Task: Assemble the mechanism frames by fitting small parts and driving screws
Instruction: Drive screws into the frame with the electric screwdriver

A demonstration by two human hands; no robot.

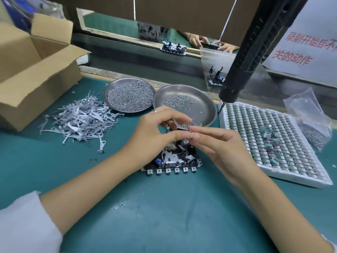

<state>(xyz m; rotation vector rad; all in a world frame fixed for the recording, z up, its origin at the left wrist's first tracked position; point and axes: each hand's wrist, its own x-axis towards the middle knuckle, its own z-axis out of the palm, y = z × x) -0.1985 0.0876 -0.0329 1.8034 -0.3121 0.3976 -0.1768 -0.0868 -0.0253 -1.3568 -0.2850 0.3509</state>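
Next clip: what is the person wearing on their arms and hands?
No gloves. The left hand wears a thin ring on one finger, and a pale grey-white sleeve is pushed up that forearm. The right hand shows no ring, with a pale cuff edge at the frame corner.

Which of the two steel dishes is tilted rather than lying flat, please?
The right dish, nearest the hands: its far rim overlaps the left dish, and it holds far fewer screws.

Pale grey sleeve (27,221) on left arm, ring (154,111) on left hand (155,132)

hands (182,136) together, fingertips pinching
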